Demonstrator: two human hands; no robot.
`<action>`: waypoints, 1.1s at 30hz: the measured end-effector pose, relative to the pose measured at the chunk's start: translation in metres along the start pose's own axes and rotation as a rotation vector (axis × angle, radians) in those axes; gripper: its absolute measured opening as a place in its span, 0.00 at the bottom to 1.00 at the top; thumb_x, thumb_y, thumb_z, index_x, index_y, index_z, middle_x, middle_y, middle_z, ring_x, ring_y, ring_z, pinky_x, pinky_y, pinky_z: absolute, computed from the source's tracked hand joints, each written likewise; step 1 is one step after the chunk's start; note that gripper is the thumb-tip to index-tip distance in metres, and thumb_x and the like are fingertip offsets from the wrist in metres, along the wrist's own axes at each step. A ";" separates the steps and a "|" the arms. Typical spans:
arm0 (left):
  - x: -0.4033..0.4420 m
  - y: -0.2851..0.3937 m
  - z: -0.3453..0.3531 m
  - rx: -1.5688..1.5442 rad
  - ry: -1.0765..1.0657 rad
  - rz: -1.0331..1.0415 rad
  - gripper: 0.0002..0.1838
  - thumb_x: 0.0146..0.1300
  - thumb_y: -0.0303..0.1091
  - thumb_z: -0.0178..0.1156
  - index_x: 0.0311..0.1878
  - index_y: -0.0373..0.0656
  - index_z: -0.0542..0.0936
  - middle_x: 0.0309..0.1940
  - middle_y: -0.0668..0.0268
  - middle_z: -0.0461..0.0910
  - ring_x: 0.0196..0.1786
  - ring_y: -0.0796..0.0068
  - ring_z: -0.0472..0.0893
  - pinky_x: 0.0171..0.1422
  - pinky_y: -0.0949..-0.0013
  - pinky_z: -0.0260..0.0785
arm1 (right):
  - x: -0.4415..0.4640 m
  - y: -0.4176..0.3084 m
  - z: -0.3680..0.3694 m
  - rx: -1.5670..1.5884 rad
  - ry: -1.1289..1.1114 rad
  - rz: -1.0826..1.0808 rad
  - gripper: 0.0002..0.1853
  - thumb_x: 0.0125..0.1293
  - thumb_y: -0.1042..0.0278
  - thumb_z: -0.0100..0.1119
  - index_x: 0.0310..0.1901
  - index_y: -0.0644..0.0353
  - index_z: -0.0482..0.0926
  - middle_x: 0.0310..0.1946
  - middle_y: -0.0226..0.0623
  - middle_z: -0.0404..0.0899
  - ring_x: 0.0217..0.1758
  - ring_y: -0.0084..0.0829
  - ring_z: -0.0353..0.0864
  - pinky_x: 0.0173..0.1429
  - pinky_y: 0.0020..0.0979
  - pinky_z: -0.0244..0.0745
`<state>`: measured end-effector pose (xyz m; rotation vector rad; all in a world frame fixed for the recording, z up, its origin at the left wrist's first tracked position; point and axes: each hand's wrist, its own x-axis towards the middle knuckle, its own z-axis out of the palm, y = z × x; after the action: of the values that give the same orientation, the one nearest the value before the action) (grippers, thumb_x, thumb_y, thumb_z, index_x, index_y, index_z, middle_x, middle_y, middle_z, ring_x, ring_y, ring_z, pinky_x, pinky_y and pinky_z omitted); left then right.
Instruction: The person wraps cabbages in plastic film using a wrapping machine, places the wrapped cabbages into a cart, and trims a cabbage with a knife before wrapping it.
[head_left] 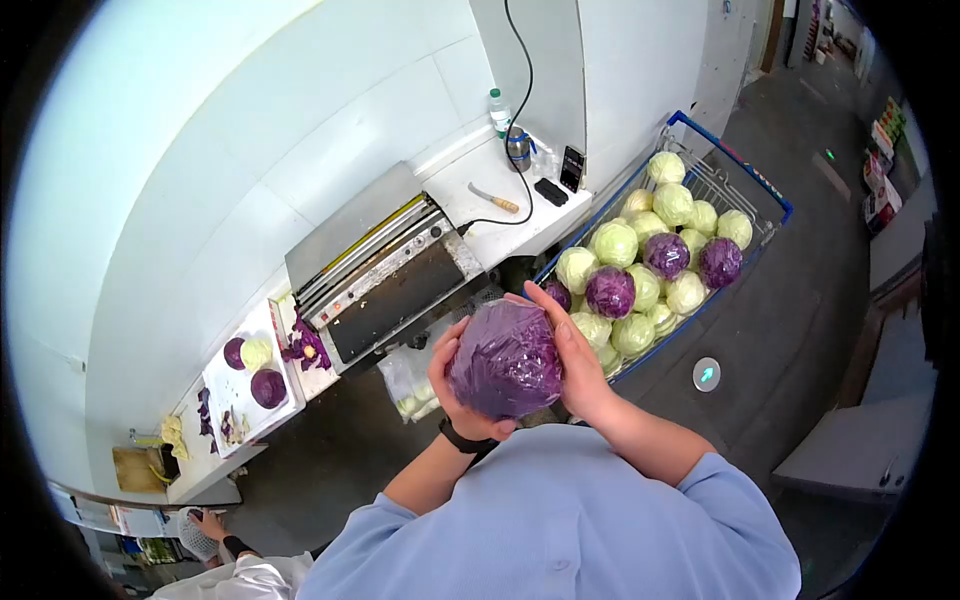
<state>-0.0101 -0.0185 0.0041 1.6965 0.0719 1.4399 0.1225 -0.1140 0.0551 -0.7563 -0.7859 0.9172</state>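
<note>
The left hand (575, 355) and right hand (455, 395) clasp a purple cabbage (506, 358), film around it, near the machine (400, 300). Wrapped-looking cabbages (614, 243) sit in the cart (788, 209); 3 heads (268, 389) on the tray (228, 388) seem bare, though small in view.

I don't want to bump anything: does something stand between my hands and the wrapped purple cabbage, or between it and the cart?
Left hand and right hand both touch the wrapped purple cabbage directly. Toward the cart, only the right hand lies between; no other obstacle shows.
</note>
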 end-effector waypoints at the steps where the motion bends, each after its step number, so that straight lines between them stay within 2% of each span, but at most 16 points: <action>1: 0.003 -0.001 -0.001 0.022 -0.027 0.047 0.65 0.44 0.70 0.77 0.75 0.40 0.55 0.70 0.39 0.61 0.71 0.44 0.68 0.75 0.43 0.63 | 0.002 -0.001 -0.002 0.035 -0.020 0.027 0.37 0.83 0.41 0.36 0.78 0.65 0.55 0.74 0.47 0.65 0.77 0.37 0.65 0.81 0.37 0.56; 5: 0.009 0.006 -0.004 0.037 -0.185 0.217 0.62 0.45 0.71 0.76 0.74 0.42 0.58 0.68 0.38 0.63 0.71 0.42 0.69 0.74 0.43 0.65 | 0.013 -0.003 -0.020 0.269 -0.195 0.294 0.40 0.79 0.37 0.41 0.76 0.67 0.60 0.74 0.52 0.65 0.74 0.40 0.70 0.78 0.43 0.63; 7: 0.014 0.004 -0.003 -0.035 -0.293 0.313 0.63 0.44 0.71 0.77 0.75 0.45 0.58 0.68 0.39 0.64 0.72 0.40 0.68 0.74 0.43 0.65 | 0.016 -0.014 -0.016 0.290 -0.265 0.299 0.36 0.79 0.43 0.43 0.71 0.72 0.67 0.71 0.52 0.69 0.72 0.40 0.72 0.77 0.44 0.66; 11: 0.012 0.016 -0.011 0.125 -0.216 0.276 0.67 0.41 0.70 0.79 0.79 0.48 0.55 0.75 0.37 0.53 0.78 0.38 0.59 0.79 0.38 0.57 | 0.016 -0.012 -0.013 0.338 -0.235 0.304 0.33 0.78 0.49 0.44 0.67 0.74 0.71 0.67 0.51 0.75 0.68 0.39 0.77 0.75 0.43 0.69; 12: 0.009 0.018 -0.016 0.193 -0.231 0.244 0.70 0.40 0.70 0.79 0.81 0.49 0.52 0.79 0.36 0.40 0.82 0.36 0.49 0.81 0.38 0.50 | 0.016 -0.010 -0.013 0.299 -0.220 0.287 0.33 0.78 0.49 0.44 0.67 0.74 0.71 0.67 0.51 0.75 0.67 0.39 0.78 0.75 0.43 0.69; 13: 0.008 0.021 -0.020 0.200 -0.246 0.161 0.71 0.41 0.70 0.79 0.81 0.49 0.51 0.80 0.36 0.37 0.82 0.36 0.47 0.82 0.38 0.48 | 0.015 -0.009 -0.016 0.254 -0.190 0.265 0.33 0.78 0.49 0.44 0.67 0.75 0.72 0.67 0.51 0.75 0.66 0.39 0.79 0.74 0.42 0.70; 15: 0.005 0.024 -0.024 0.166 -0.305 -0.017 0.72 0.41 0.69 0.79 0.82 0.50 0.48 0.81 0.35 0.32 0.84 0.36 0.41 0.83 0.38 0.45 | 0.015 0.000 -0.018 0.325 -0.181 0.387 0.30 0.78 0.51 0.43 0.65 0.74 0.73 0.67 0.49 0.76 0.68 0.36 0.76 0.74 0.40 0.69; 16: -0.001 0.015 -0.022 -0.014 -0.299 -0.072 0.72 0.41 0.64 0.82 0.83 0.51 0.46 0.82 0.35 0.29 0.85 0.38 0.37 0.83 0.38 0.45 | 0.017 0.006 -0.022 0.312 -0.184 0.383 0.29 0.79 0.52 0.43 0.65 0.73 0.74 0.67 0.48 0.76 0.69 0.36 0.76 0.74 0.39 0.69; 19: -0.002 0.005 -0.025 -0.234 -0.316 -0.308 0.73 0.40 0.56 0.85 0.82 0.53 0.44 0.82 0.38 0.36 0.83 0.41 0.48 0.81 0.43 0.55 | 0.027 0.034 -0.029 0.167 -0.132 0.258 0.27 0.80 0.56 0.42 0.65 0.72 0.74 0.67 0.47 0.76 0.66 0.37 0.79 0.73 0.39 0.71; 22: 0.006 -0.010 -0.041 -0.223 -0.362 -0.395 0.73 0.40 0.55 0.85 0.81 0.49 0.44 0.81 0.41 0.44 0.80 0.46 0.58 0.80 0.47 0.59 | 0.038 0.050 -0.031 0.379 -0.034 0.410 0.24 0.80 0.58 0.45 0.63 0.69 0.77 0.61 0.44 0.80 0.63 0.34 0.80 0.70 0.37 0.73; 24: 0.009 -0.013 -0.056 -0.240 -0.344 -0.595 0.72 0.41 0.54 0.85 0.80 0.45 0.46 0.78 0.45 0.50 0.78 0.50 0.61 0.79 0.49 0.60 | 0.048 0.059 -0.030 0.379 0.004 0.458 0.24 0.81 0.54 0.47 0.64 0.66 0.77 0.61 0.42 0.79 0.63 0.32 0.79 0.68 0.36 0.74; 27: 0.025 -0.022 -0.077 -0.273 -0.276 -0.771 0.70 0.41 0.52 0.85 0.79 0.41 0.47 0.73 0.51 0.57 0.75 0.55 0.64 0.78 0.52 0.60 | 0.062 0.072 -0.002 0.080 0.310 0.384 0.28 0.83 0.50 0.39 0.70 0.63 0.70 0.66 0.42 0.74 0.69 0.34 0.74 0.71 0.39 0.73; 28: 0.027 -0.024 -0.085 -0.284 -0.240 -0.815 0.70 0.41 0.51 0.85 0.79 0.40 0.47 0.72 0.52 0.58 0.75 0.57 0.64 0.78 0.53 0.60 | 0.067 0.076 0.003 0.186 0.394 0.378 0.27 0.83 0.48 0.40 0.71 0.59 0.69 0.67 0.41 0.72 0.67 0.32 0.74 0.70 0.37 0.74; 29: 0.028 -0.031 -0.093 -0.255 -0.289 -0.795 0.70 0.41 0.52 0.85 0.79 0.40 0.48 0.72 0.53 0.59 0.75 0.57 0.64 0.78 0.54 0.60 | 0.074 0.080 0.005 0.336 0.428 0.423 0.26 0.82 0.50 0.45 0.70 0.60 0.71 0.63 0.39 0.76 0.64 0.30 0.77 0.67 0.35 0.76; 31: 0.031 -0.051 -0.115 -0.158 -0.353 -0.748 0.70 0.41 0.53 0.85 0.79 0.39 0.48 0.72 0.53 0.59 0.75 0.57 0.64 0.78 0.55 0.59 | 0.080 0.095 0.019 0.050 0.316 0.456 0.22 0.81 0.55 0.47 0.66 0.61 0.75 0.57 0.38 0.80 0.59 0.29 0.81 0.64 0.34 0.78; 33: 0.036 -0.056 -0.132 -0.172 -0.420 -0.701 0.67 0.46 0.57 0.81 0.80 0.37 0.49 0.71 0.54 0.60 0.73 0.60 0.65 0.79 0.58 0.56 | 0.083 0.109 0.032 0.141 0.435 0.442 0.19 0.79 0.60 0.48 0.62 0.62 0.77 0.52 0.37 0.83 0.54 0.29 0.84 0.62 0.33 0.79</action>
<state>-0.0801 0.1106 -0.0123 1.5731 0.2724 0.5484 0.0852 0.0114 0.0018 -0.9813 -0.1673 1.1350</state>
